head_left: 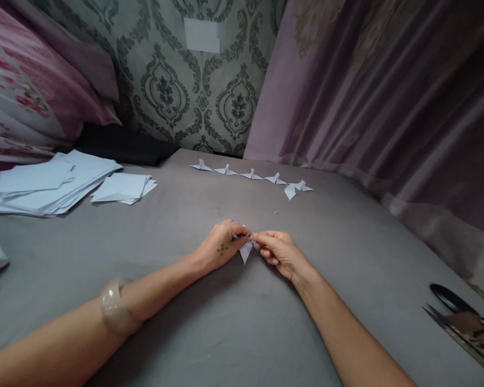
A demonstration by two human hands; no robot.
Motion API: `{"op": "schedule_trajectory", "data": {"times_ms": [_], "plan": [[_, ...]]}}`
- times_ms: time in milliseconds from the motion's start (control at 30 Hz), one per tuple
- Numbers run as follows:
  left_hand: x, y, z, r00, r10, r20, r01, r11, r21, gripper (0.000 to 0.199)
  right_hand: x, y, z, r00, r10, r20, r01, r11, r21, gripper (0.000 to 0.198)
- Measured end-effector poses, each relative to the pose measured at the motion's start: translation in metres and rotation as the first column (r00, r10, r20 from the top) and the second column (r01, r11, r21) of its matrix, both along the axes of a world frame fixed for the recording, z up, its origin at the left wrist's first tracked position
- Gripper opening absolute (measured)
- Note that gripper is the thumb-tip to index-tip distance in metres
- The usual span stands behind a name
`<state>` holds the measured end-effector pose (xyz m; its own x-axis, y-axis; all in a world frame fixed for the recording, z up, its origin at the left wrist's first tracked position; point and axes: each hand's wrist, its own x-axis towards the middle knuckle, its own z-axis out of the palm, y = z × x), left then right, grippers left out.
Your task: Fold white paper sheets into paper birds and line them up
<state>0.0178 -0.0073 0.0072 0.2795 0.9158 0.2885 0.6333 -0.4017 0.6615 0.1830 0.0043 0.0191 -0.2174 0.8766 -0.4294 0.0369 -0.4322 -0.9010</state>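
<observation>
Over the middle of the grey table, my left hand pinches a small folded white paper piece between thumb and fingers. One pointed end of the paper hangs below the fingertips. My right hand meets it from the right, with thumb and forefinger closed on the paper's edge. Fingers hide most of the fold. Farther back stands a row of several folded paper birds, with a loose folded paper piece against the rightmost one.
Stacks of white paper sheets and smaller paper squares lie at the left, before a black cloth. Scissors and a dark oval object sit at the right edge. Curtains hang behind the table.
</observation>
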Motion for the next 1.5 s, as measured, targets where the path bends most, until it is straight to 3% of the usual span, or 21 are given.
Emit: {"op": "schedule_trajectory", "data": {"times_ms": [433,567,633,733,900,1133,1500], "plan": [[0.000,-0.003,0.009,1.000,-0.025,0.016,0.025,1.000,-0.010,0.015,0.000,0.002,0.002,0.997,0.056,0.049,-0.056,0.998,-0.009,0.017],[-0.001,-0.002,0.005,0.996,0.007,0.090,0.000,0.998,-0.071,0.016,0.004,-0.001,-0.005,0.987,0.016,0.159,-0.037,0.991,0.127,0.011],[-0.001,-0.001,0.002,0.993,0.020,0.117,-0.009,0.996,-0.093,0.016,0.006,-0.004,-0.010,0.965,-0.011,0.262,-0.069,0.953,0.295,0.015],[-0.001,0.000,-0.001,0.991,0.017,0.136,-0.004,0.995,-0.096,0.016,0.008,-0.008,-0.015,0.908,-0.056,0.414,-0.175,0.849,0.499,0.018],[-0.001,0.000,0.002,0.990,0.001,0.139,0.013,0.995,-0.099,0.017,0.006,-0.011,-0.015,0.860,-0.121,0.496,-0.266,0.723,0.638,0.014],[-0.002,0.000,0.002,0.994,-0.023,0.111,0.031,0.997,-0.075,0.017,0.008,-0.009,-0.015,0.837,-0.145,0.528,-0.316,0.661,0.681,0.011],[-0.001,-0.001,0.003,0.997,-0.053,0.056,0.054,0.999,-0.002,0.018,0.004,-0.018,-0.005,0.685,-0.213,0.697,-0.520,0.526,0.673,0.012]]}}
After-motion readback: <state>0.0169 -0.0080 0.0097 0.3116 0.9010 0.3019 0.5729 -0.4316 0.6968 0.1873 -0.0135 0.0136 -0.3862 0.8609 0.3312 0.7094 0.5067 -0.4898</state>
